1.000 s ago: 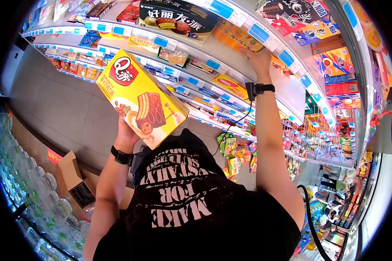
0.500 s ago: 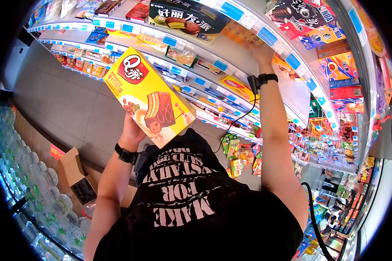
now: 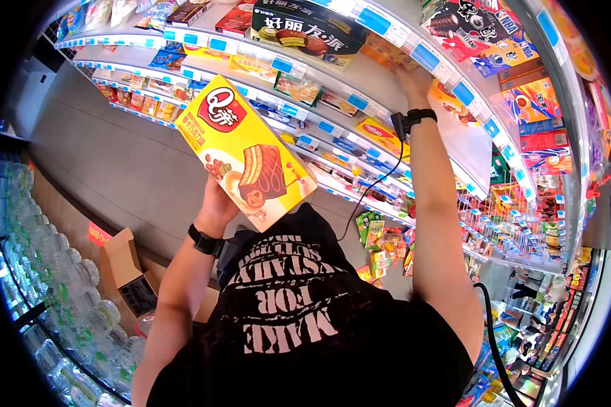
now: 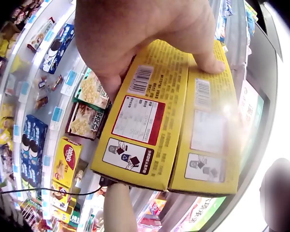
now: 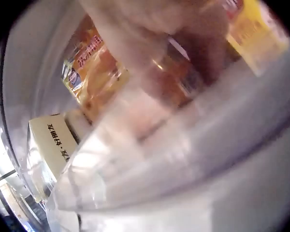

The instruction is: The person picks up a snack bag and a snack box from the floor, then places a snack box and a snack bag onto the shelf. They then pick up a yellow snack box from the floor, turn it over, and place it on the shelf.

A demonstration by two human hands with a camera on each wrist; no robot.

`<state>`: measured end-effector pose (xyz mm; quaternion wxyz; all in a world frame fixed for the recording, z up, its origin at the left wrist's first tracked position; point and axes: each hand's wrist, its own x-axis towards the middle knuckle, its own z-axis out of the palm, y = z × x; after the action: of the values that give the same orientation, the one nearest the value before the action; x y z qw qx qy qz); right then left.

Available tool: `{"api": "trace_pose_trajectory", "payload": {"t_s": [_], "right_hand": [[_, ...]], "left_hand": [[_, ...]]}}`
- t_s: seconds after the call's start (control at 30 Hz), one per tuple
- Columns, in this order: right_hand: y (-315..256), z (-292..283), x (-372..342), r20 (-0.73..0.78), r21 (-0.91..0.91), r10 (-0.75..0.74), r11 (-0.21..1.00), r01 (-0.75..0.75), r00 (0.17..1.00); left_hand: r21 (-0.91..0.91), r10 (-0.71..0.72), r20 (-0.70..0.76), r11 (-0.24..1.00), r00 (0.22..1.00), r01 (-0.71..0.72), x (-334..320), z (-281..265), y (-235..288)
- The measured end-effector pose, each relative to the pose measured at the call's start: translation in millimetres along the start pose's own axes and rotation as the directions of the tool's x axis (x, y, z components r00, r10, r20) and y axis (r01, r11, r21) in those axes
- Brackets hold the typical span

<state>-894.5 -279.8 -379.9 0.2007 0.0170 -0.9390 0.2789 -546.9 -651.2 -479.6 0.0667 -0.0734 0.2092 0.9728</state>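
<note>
Two yellow Q蒂 snack-cake boxes are held side by side in my left hand (image 3: 218, 202). The head view shows the big printed front of one box (image 3: 241, 146). In the left wrist view the barcoded sides of the near box (image 4: 137, 116) and the second box (image 4: 208, 125) face the camera, with thumb and fingers spread across their upper ends. My right hand (image 3: 414, 85) reaches deep into a shelf, its fingertips at orange packages (image 3: 385, 54). The right wrist view is blurred: the hand (image 5: 145, 34) overlaps something orange and shiny between its fingers, and I cannot tell whether it grips it.
A black 好丽友·派 box (image 3: 309, 34) stands on the same shelf, left of my right hand. Shelf edges with blue price tags (image 3: 288, 64) run below it. Bottles (image 3: 68, 292) line the left side, near an open cardboard box (image 3: 132, 278). A cable (image 3: 380, 183) hangs from my right wrist.
The shelves, both arms and the yellow boxes have shifted slightly to the right in the head view. My left hand keeps its hold, and my right hand stays in the shelf.
</note>
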Motion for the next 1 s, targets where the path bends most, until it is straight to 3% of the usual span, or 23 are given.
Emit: {"api": "trace_pose_trajectory", "payload": {"t_s": [0.03, 0.1, 0.17, 0.23, 0.3, 0.33, 0.37, 0.4, 0.43, 0.5, 0.6, 0.7, 0.73, 0.83, 0.97, 1.0], "right_hand": [[-1, -1, -3, 0.027, -0.002, 0.002, 1.0, -0.002, 1.0], [34, 17, 1, -0.132, -0.092, -0.093, 0.992, 0.081, 0.987], [40, 22, 0, -0.267, -0.064, -0.098, 0.994, 0.084, 0.959], [6, 0, -55, -0.356, 0.09, 0.027, 0.996, 0.006, 0.934], [-66, -21, -129, -0.163, 0.28, 0.017, 0.96, 0.03, 0.986], [-78, -21, -161, 0.1, 0.398, -0.049, 0.918, 0.006, 0.994], [-90, -21, -187, 0.337, 0.507, -0.147, 0.861, -0.047, 0.93], [-109, -27, -215, 0.562, 0.635, -0.108, 0.692, -0.344, 0.82], [-129, -32, -242, 0.744, 0.636, -0.139, 0.45, -0.627, 0.654], [-149, -35, -283, 0.798, 0.6, -0.18, 0.336, -0.726, 0.575], [-162, -32, -323, 0.781, 0.613, -0.041, 0.241, -0.753, 0.623], [-178, -33, -344, 0.703, 0.709, -0.014, 0.089, -0.699, 0.711], [-180, -34, -349, 0.708, 0.706, -0.053, 0.043, -0.707, 0.704], [-203, -33, -370, 0.653, 0.705, 0.15, 0.238, -0.668, 0.743], [-243, -19, -388, 0.727, 0.676, 0.257, -0.106, -0.729, 0.637], [-248, -11, -393, 0.696, 0.708, 0.299, -0.141, -0.692, 0.652]], "left_hand": [[0.001, -0.003, 0.01, 1.0, 1.0, 0.003, -2, 1, 1], [0.004, -0.012, 0.036, 1.0, 0.999, 0.012, -5, 7, 4], [0.034, -0.001, -0.003, 0.999, 1.0, 0.001, -2, 10, 3], [0.057, 0.014, -0.009, 0.998, 1.0, -0.013, -9, 11, 3], [0.064, 0.006, -0.022, 0.998, 1.0, -0.004, -13, 8, 6], [0.075, -0.011, -0.025, 0.997, 1.0, 0.013, -15, 6, 8], [0.089, -0.024, -0.021, 0.996, 0.999, 0.026, -14, 5, 11], [0.062, -0.043, -0.012, 0.997, 0.999, 0.043, -15, 6, 13], [0.085, -0.035, -0.009, 0.996, 0.999, 0.036, -17, 2, 14], [0.136, -0.015, 0.021, 0.991, 1.0, 0.012, -12, -7, 16], [0.181, -0.109, 0.033, 0.978, 0.993, 0.101, -9, -15, 29], [0.204, -0.224, 0.06, 0.957, 0.973, 0.208, 5, -27, 39], [0.211, -0.262, 0.076, 0.947, 0.962, 0.241, 6, -28, 42], [0.267, -0.321, 0.147, 0.924, 0.936, 0.275, 12, -23, 55], [0.32, -0.415, 0.22, 0.886, 0.883, 0.337, 29, -40, 61], [0.338, -0.442, 0.234, 0.872, 0.866, 0.354, 33, -43, 64]]}}
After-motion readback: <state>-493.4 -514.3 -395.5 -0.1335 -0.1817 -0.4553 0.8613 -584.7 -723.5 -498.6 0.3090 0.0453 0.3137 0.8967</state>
